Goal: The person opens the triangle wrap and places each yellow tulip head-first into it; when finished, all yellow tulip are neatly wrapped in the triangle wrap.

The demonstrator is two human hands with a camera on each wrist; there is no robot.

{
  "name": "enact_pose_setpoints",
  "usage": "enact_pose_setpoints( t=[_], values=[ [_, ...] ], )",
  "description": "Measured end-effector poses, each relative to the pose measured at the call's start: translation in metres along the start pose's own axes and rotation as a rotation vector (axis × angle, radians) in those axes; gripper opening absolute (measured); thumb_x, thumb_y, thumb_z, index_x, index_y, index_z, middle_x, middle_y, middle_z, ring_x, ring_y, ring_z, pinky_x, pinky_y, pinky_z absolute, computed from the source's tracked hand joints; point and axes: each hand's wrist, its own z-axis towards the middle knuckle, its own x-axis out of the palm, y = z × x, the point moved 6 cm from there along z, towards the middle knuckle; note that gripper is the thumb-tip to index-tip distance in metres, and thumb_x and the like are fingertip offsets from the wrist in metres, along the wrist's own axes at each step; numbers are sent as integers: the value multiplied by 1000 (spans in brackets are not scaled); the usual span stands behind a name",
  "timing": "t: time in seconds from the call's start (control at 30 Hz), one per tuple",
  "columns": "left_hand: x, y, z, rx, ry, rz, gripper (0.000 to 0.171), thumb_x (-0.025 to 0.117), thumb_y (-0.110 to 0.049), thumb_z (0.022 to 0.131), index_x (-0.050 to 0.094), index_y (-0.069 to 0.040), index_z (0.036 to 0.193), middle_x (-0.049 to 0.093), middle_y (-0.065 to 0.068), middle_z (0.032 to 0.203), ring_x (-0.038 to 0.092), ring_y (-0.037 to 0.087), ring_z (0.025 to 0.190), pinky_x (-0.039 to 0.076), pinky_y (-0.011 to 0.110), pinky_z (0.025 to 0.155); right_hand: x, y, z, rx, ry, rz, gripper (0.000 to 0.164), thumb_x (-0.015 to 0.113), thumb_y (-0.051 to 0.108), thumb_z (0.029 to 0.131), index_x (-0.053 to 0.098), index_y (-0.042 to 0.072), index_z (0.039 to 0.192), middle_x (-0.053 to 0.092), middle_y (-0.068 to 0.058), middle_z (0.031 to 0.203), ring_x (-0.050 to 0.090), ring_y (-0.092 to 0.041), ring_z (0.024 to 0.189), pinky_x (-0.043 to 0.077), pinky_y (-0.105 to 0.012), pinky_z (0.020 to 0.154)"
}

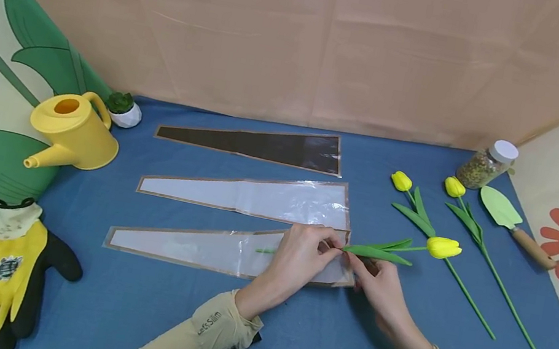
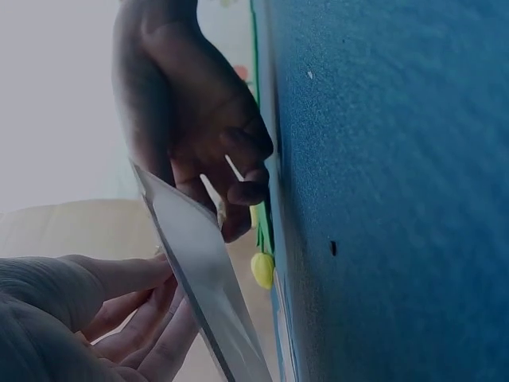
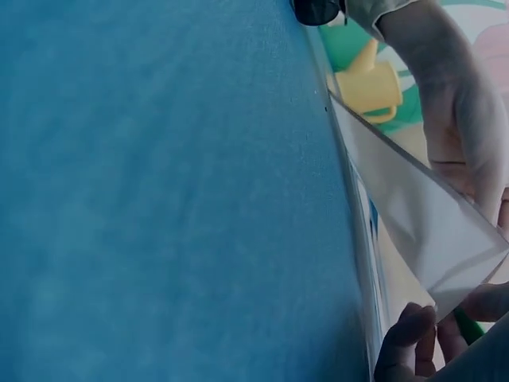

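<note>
The step in hand appears to be inserting a yellow tulip (image 1: 443, 248) into the near tapered flower sleeve (image 1: 177, 246). The tulip lies at the wide right end of this sleeve: its bloom and leaves are outside, and a short length of green stem shows farther left, within the sleeve's outline. The wide end is raised off the blue-covered worktop (image 1: 121, 309).

The left hand (image 1: 302, 253) pinches the tulip at the leaf base; whether it also catches the film cannot be told. The right hand (image 1: 379, 289) grips the sleeve by a corner of its wide end.

The next move probably calls for keeping the mouth spread with the right hand while the left feeds the leaves inward, toward the narrow end. Align the stem with the sleeve's length; bent leaves could snag on the edge. Two loose tulips (image 1: 401, 181) (image 1: 454, 187) lie to the right.
</note>
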Motion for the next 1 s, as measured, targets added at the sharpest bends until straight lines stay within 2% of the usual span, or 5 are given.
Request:
enact_pose_setpoints(
  t=[0.3, 0.5, 0.73, 0.83, 1.0],
  values=[
    [-1, -1, 0, 15, -4, 11, 6, 85, -7, 93, 82, -12, 94, 79, 0, 87, 70, 9, 74, 46, 16, 59, 2, -3, 0, 16, 32, 1, 38, 68, 14, 108, 64, -11, 136, 71, -16, 118, 58, -16, 70, 56, -32, 63],
    [-3, 1, -2, 9, -6, 12, 5, 83, -7, 95, 83, -12, 95, 79, 0, 89, 72, 10, 76, 45, 16, 58, 7, -2, -1, 5, 145, -37, 42, 67, 14, 108, 61, -13, 140, 68, -25, 128, 65, -14, 84, 60, -33, 67],
    [-3, 4, -3, -4, -1, 0, 4, 84, -7, 94, 82, -11, 94, 79, 1, 91, 74, 11, 78, 47, 15, 56, 5, -3, -7, -7, 290, 54, 33, 61, 11, 111, 63, -16, 130, 65, -28, 137, 70, -11, 104, 64, -36, 81],
    [-3, 4, -3, -5, 8, 2, 4, 84, -8, 94, 82, -11, 95, 79, 1, 91, 73, 10, 78, 48, 15, 57, 4, -3, -10, -11, 292, 63, 32, 61, 13, 111, 64, -14, 128, 65, -28, 136, 69, -11, 112, 64, -37, 86],
    [-3, 4, -1, -7, 11, 10, 5, 84, -7, 94, 82, -11, 96, 79, 1, 90, 73, 11, 77, 49, 16, 59, -5, -1, -14, -35, 246, 26, 32, 60, 13, 112, 63, -13, 131, 65, -25, 129, 70, -17, 104, 63, -36, 87]
  ],
)
